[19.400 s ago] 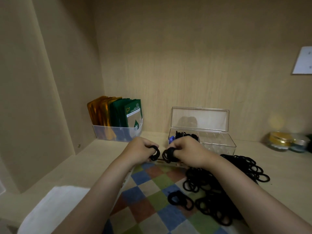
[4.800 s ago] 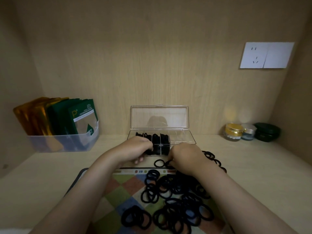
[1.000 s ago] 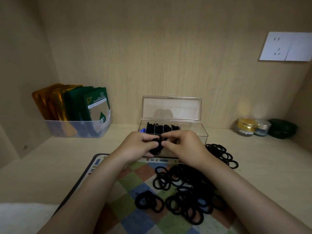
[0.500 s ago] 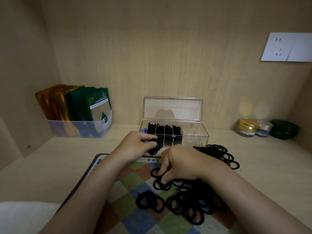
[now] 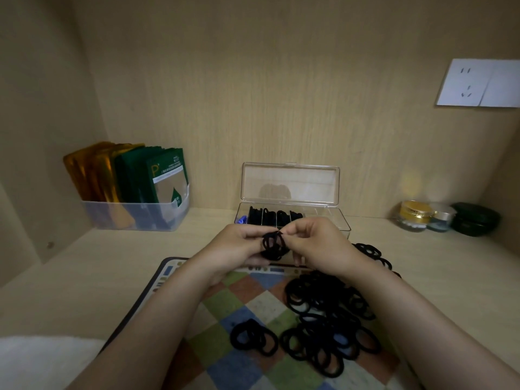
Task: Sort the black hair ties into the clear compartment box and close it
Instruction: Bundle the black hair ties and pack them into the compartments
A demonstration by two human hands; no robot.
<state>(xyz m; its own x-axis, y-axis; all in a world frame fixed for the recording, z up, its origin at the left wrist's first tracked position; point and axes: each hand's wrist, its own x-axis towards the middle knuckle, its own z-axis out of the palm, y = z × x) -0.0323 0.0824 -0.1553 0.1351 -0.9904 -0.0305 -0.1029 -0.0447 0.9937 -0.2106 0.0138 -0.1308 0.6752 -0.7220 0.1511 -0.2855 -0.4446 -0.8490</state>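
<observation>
I see both hands meet at mid-frame. The left hand curls its fingers round a bunch of black hair ties, and the right hand pinches the top of the same bunch between thumb and forefinger.

At lower left lies a white cloth. At mid-left a clear bin stands on the tabletop against the back wall, holding upright gold sachets and green sachets. A checkered mat lies under both forearms. At far right three jars sit in a row, and a white wall socket is at upper right.

The hands and the bunch block my view of most of the front wall of the clear compartment box, which sits at centre just behind them. Its lid stands upright. Packed ties fill the compartments toward its left end. A small cluster of ties lies on the mat at lower centre. Right of it a heap of loose ties is dull black and tangled, and stray ties spill onto the bare tabletop.
</observation>
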